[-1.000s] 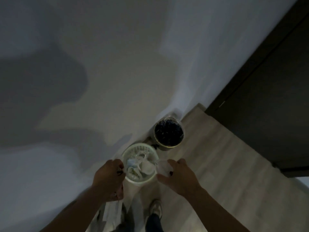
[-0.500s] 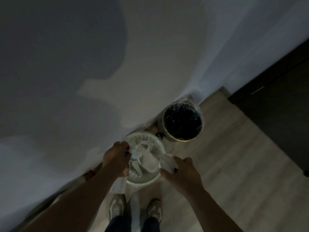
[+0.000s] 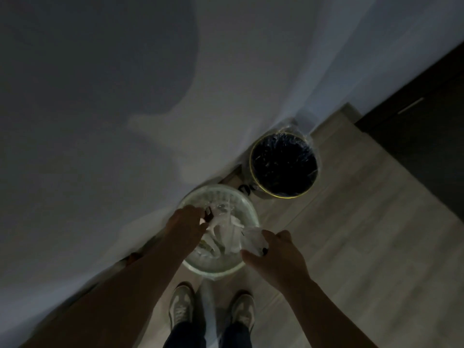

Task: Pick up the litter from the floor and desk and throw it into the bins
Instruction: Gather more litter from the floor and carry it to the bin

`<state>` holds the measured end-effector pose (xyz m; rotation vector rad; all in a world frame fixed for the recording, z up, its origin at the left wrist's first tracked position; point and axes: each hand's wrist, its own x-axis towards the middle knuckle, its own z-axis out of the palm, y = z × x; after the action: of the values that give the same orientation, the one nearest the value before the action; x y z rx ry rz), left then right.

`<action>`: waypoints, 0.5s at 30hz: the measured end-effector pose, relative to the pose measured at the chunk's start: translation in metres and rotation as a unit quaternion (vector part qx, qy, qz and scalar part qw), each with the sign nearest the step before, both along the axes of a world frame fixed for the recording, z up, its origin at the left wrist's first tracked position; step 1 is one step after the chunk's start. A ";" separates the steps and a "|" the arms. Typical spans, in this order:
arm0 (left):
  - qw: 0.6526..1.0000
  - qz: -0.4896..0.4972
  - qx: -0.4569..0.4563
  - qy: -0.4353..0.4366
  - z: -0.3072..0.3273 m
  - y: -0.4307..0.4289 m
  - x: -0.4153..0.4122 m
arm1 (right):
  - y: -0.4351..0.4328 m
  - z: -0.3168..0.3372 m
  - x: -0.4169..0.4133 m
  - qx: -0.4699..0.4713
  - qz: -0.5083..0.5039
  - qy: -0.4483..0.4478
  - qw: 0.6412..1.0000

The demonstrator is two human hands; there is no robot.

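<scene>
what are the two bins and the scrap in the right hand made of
Pale bin: likely plastic, matte, with moulded slats in its wall. Dark bin: a thin gold-coloured rim, perhaps metal; its glinting, wrinkled liner looks like plastic film. Scrap in the right hand: crumpled, translucent, probably thin plastic.

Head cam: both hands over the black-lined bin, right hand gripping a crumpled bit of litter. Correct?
Not quite. The head view shows the left hand and the right hand over the pale bin, which holds litter. The black-lined bin stands beside it by the wall, with no hand over it. The right hand does grip a crumpled bit of litter.
</scene>
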<state>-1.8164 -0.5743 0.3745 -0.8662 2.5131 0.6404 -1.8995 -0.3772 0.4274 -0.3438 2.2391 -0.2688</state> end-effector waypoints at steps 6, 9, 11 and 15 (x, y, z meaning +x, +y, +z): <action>0.992 -0.097 -0.041 -0.070 0.011 -0.015 0.029 | -0.032 -0.020 0.002 0.000 0.036 0.005 0.999; 0.992 -0.127 -0.014 0.006 0.019 -0.022 0.051 | -0.055 -0.033 0.005 0.008 0.083 0.002 0.996; 0.985 -0.161 -0.065 0.005 0.021 -0.026 0.060 | -0.071 -0.040 0.007 0.008 0.094 -0.010 0.995; 0.990 -0.129 -0.037 -0.052 0.011 -0.033 0.068 | -0.094 -0.050 0.010 0.008 0.114 0.046 0.992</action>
<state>-1.7481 -0.6071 0.3854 -0.5668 2.5099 0.4100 -1.8895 -0.4715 0.3775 -0.6103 2.2654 -0.1156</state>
